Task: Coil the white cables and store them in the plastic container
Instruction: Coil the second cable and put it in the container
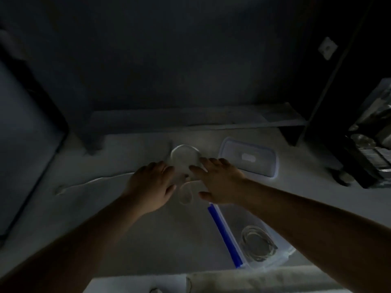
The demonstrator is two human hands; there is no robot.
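The scene is dim. A white cable lies partly wound into a round loop on the pale table, and a smaller loop hangs between my hands. My left hand grips the loop's left side. My right hand pinches its right side with spread fingers. A loose tail of cable trails off to the left. The clear plastic container with a blue clip sits at lower right under my right forearm, and a coiled cable rests inside it.
The container's lid lies flat to the right of the loop. A low shelf runs along the back. Dark boxes stand at far right, a dark panel at left, a pale cloth at the near edge.
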